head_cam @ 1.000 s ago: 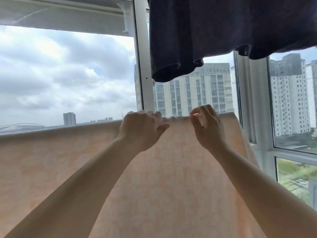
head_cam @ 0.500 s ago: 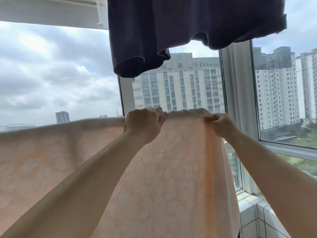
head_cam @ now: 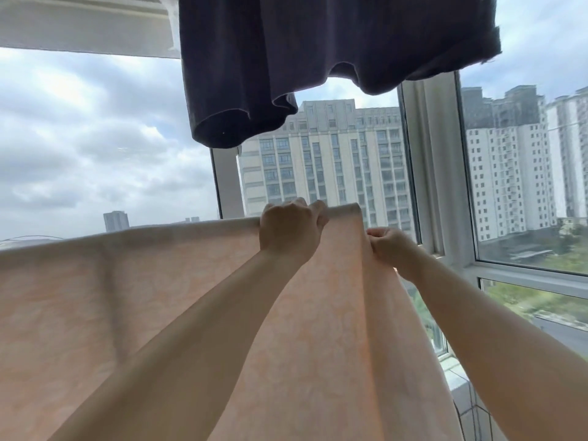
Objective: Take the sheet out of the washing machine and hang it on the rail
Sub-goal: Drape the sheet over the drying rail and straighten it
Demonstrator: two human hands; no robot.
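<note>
Head view, looking up and out through a high window. Peach sheet (head_cam: 165,297) spread wide across the lower half, top edge running from 9 o'clock to just right of centre, draped over something hidden beneath the fold; rail itself not visible. Faint pale pattern on the fabric, long soft creases falling toward 6 o'clock.

Left hand (head_cam: 288,232) at centre, knuckles up, grip clamped on the sheet's top edge, fingertips curled over the far side. Right hand (head_cam: 389,246) just beside it at 3 o'clock and slightly lower, grip pinched on the sheet's right side edge, which hangs down from the corner toward 5 o'clock. Both bare forearms reaching in from the bottom corners.

Dark garment (head_cam: 318,52) hanging at 12 o'clock, well above the hands, hem sagging in folds, not touching the sheet.

White window frame (head_cam: 429,173) upright at 2 o'clock. Beyond the glass, pale tower blocks (head_cam: 324,167) at centre and 3 o'clock, cloudy sky at 10 o'clock, greenery low at 4 o'clock. Tiled sill (head_cam: 458,380) at 5 o'clock.
</note>
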